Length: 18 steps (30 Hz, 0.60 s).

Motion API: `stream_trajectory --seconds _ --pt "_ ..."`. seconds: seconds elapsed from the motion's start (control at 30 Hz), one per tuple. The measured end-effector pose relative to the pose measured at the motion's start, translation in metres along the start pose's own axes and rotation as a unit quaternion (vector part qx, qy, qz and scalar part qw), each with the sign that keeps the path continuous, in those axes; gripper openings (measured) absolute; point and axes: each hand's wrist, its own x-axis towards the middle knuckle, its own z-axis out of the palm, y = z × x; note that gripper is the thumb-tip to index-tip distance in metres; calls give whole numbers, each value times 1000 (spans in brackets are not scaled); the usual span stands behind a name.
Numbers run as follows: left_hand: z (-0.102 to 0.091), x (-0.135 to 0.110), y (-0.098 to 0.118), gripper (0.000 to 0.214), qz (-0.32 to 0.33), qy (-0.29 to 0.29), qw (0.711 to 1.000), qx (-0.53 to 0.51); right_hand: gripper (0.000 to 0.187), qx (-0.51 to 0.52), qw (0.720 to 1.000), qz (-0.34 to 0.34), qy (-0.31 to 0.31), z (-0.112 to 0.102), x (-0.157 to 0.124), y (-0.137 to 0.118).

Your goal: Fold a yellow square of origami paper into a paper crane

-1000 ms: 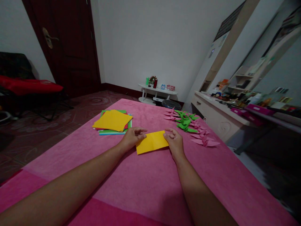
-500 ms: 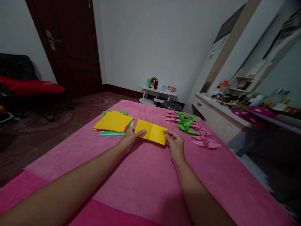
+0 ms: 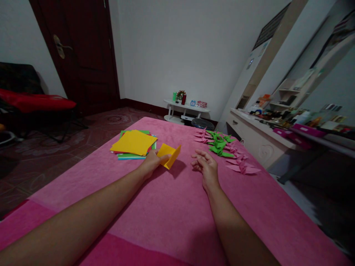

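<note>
My left hand [image 3: 152, 163] pinches one end of a folded yellow paper sheet [image 3: 169, 154] and holds it raised off the pink cloth [image 3: 172, 207], its free end tilted up. My right hand [image 3: 204, 165] rests on the cloth to the right of the sheet, fingers loosely spread, holding nothing. A stack of coloured paper squares [image 3: 134, 143] with yellow on top lies just beyond my left hand.
Folded green paper cranes [image 3: 219, 144] and pink paper cranes [image 3: 240, 162] lie at the right of the cloth. A white low table [image 3: 185, 108] stands by the far wall, a dresser [image 3: 257, 136] at the right, a dark door [image 3: 80, 51] at the left.
My right hand has let go of the yellow sheet and drawn back. My left hand alone now holds the sheet, which has swung toward the left and tilted up.
</note>
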Motion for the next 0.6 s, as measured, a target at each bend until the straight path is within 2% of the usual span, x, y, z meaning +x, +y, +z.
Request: stream_trajectory --seconds 0.17,0.27,0.37,0.47,0.6 --pt "4 -9 11 26 -15 -144 985 90 36 -47 992 48 -110 4 -2 -5" --pt "8 -13 14 22 0 -192 972 134 35 -89 977 44 -187 12 -6 -7" --pt "10 -12 14 25 31 -170 973 151 24 -133 969 18 -205 18 -9 -5" --pt "11 -8 12 36 66 -122 985 102 14 -167 976 10 -138 19 -7 -2" --pt "10 -3 9 54 42 -62 996 52 17 -158 984 17 -74 13 -3 1"
